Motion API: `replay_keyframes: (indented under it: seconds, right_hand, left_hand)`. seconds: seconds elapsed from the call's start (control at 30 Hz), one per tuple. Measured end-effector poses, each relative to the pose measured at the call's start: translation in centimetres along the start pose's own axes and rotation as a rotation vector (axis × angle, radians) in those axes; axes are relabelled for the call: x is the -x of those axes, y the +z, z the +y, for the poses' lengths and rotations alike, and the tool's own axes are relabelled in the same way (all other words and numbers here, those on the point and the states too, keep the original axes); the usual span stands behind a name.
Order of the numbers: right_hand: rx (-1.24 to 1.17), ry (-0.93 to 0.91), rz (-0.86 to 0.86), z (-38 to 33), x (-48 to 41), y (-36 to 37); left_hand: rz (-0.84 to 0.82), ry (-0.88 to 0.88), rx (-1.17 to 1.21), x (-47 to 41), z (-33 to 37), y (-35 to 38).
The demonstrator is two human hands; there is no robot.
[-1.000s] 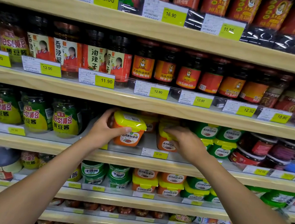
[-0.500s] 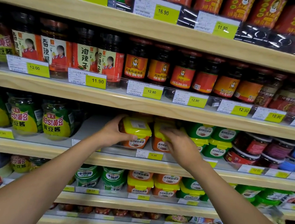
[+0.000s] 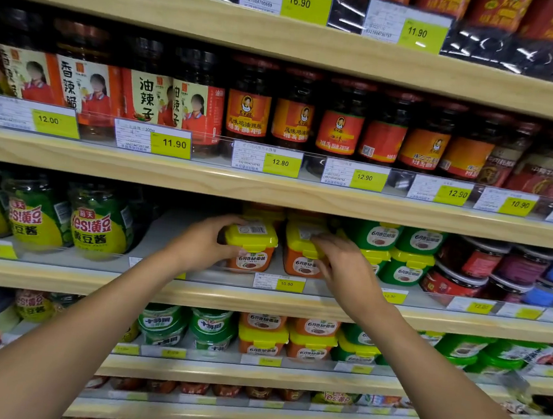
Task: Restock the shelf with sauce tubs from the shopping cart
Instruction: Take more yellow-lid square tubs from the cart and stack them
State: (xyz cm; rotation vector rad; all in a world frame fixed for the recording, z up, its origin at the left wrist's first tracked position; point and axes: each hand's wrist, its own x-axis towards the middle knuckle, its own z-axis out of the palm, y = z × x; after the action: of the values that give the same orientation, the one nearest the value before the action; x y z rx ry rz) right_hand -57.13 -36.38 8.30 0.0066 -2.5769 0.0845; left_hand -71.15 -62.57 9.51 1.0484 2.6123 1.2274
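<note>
While arms extend, left hand [image 3: 202, 244] grips left tub [image 3: 252, 248], right hand [image 3: 347, 269] clasps right tub [image 3: 299, 251].

Apparently on shelf [image 3: 257, 301], left tub [image 3: 251, 248] beside right tub [image 3: 298, 263]

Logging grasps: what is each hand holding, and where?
The left hand grips the left orange tub by its left side, thumb under the lid. The right hand grips the right orange tub by its yellow lid.

Pale wooden shelves [image 3: 202, 180] stacked in tiers, yellow price tags [image 3: 174, 143] along front rails — soft, even light
</note>
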Motion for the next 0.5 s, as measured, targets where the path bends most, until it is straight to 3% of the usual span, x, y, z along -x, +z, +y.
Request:
replay_keyframes:
  seconds: [0.5]
  right_hand:
    - [0.02,-0.009,-0.05,0.0,-0.7,-0.4]
  left_hand:
    - [-0.138,0.085,0.093,0.1,-1.7,-0.4]
